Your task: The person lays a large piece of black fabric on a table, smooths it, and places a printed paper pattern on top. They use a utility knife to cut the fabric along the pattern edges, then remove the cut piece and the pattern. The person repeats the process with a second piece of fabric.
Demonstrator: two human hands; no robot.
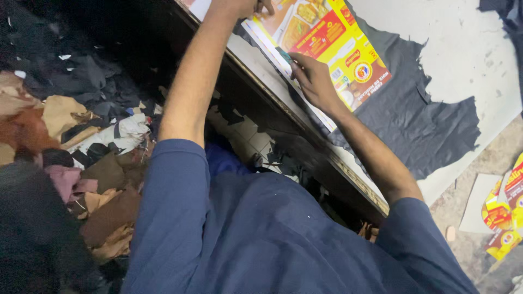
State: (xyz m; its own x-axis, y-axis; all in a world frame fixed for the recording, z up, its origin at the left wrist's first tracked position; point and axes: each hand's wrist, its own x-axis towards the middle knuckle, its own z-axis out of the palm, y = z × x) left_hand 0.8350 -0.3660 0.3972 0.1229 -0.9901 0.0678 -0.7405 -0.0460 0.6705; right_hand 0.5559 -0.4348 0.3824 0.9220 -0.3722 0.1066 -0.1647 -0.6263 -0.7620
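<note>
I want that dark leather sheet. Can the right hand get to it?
Probably yes: the right hand rests on the yellow card, and the dark leather sheet lies bare beside it.

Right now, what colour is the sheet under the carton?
Dark grey sheet, clearest in the head view.

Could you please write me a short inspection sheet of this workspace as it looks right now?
Surface: pale worktable with a dark front edge.
Job's things: flattened yellow and red carton lying on a dark grey sheet of material.
Clutter: brown, tan, pink and black scraps heaped on the floor; a second yellow carton at the far side.
Grippers: left hand pressing the carton's upper edge, partly out of view; right hand at the carton's long edge, pinching something small and indistinct.
Cables: nothing seen.
Surroundings: pale floor tiles under the table.
</note>
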